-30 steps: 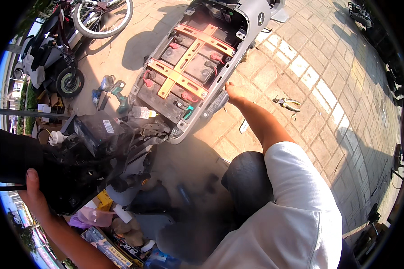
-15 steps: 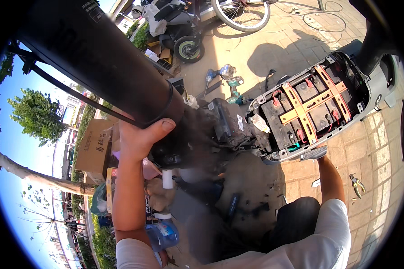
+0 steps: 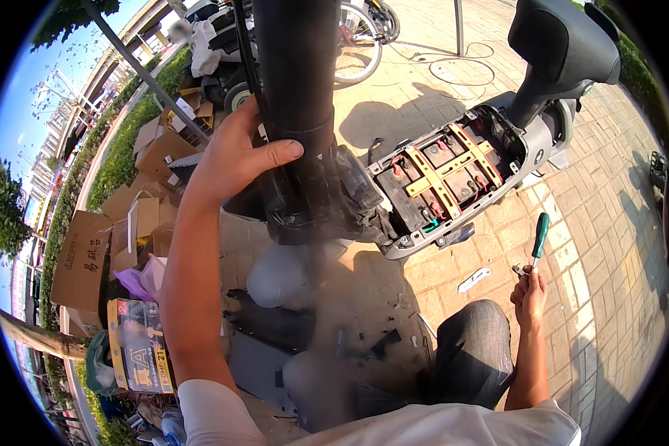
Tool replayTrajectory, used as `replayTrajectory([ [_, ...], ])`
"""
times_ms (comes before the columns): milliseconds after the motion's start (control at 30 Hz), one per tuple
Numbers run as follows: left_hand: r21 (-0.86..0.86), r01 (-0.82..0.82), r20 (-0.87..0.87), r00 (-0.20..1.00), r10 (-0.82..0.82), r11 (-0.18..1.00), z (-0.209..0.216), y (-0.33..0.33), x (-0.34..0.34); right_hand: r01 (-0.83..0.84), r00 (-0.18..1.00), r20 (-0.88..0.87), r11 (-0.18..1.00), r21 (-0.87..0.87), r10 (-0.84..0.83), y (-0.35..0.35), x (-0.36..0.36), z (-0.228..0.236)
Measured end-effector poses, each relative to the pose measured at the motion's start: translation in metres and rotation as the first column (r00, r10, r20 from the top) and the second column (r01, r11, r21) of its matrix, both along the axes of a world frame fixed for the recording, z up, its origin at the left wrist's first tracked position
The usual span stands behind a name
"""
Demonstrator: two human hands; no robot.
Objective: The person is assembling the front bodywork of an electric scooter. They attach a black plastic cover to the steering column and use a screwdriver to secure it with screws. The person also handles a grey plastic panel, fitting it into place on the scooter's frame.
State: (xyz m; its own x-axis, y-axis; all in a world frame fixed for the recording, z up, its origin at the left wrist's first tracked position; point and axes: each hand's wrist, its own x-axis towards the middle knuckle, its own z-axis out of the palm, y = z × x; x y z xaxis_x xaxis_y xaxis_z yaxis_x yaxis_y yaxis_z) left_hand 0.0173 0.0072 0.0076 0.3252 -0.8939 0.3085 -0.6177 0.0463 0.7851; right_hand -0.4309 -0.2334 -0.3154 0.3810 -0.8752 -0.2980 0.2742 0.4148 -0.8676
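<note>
My left hand [image 3: 234,152] grips the thick black steering column [image 3: 297,82] of an electric scooter, thumb across its front and the other fingers hidden behind. Low on the right, my right hand [image 3: 529,296] is closed around the metal shaft of a screwdriver [image 3: 542,234], whose green handle points up. Beyond that hand lies the opened scooter floor [image 3: 412,249]. Dark batteries [image 3: 399,195] sit inside it under an orange metal bracket [image 3: 444,172]. A folded footrest [image 3: 456,236] shows on its near side.
A white utility knife [image 3: 474,280] lies on the paving left of my right hand. Cardboard boxes [image 3: 82,260] and a yellow-edged battery box [image 3: 140,346] crowd the left. The scooter's black seat [image 3: 565,63] rises at far right. Dark panels [image 3: 256,372] and small parts lie near my knees.
The view has swung right and the column stands more upright in it. My right hand has moved away from the scooter's side and now holds a screwdriver. My left hand stays on the column.
</note>
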Motion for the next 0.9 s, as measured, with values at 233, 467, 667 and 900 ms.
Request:
replayTrajectory([
  [233, -0.071, -0.014, 0.147, 0.989, 0.025, 0.997, -0.001, 0.0, -0.006, -0.497, 0.789, 0.366, 0.863, -0.089, 0.493, 0.111, 0.168, 0.171],
  [467, -0.016, -0.211, 0.35, 0.914, 0.203, 0.977, -0.003, -0.009, -0.026, -0.434, 0.733, 0.538, 0.895, -0.102, 0.416, 0.185, 0.252, 0.201],
  [667, -0.099, -0.251, 0.427, 0.864, 0.269, 0.963, -0.01, -0.015, -0.027, -0.4, 0.763, 0.522, 0.913, -0.084, 0.382, 0.185, 0.25, 0.192],
  [900, -0.134, -0.216, 0.462, 0.85, 0.254, 0.967, -0.014, -0.012, -0.023, -0.139, 0.717, 0.696, 0.988, 0.071, 0.051, 0.181, 0.266, 0.198],
])
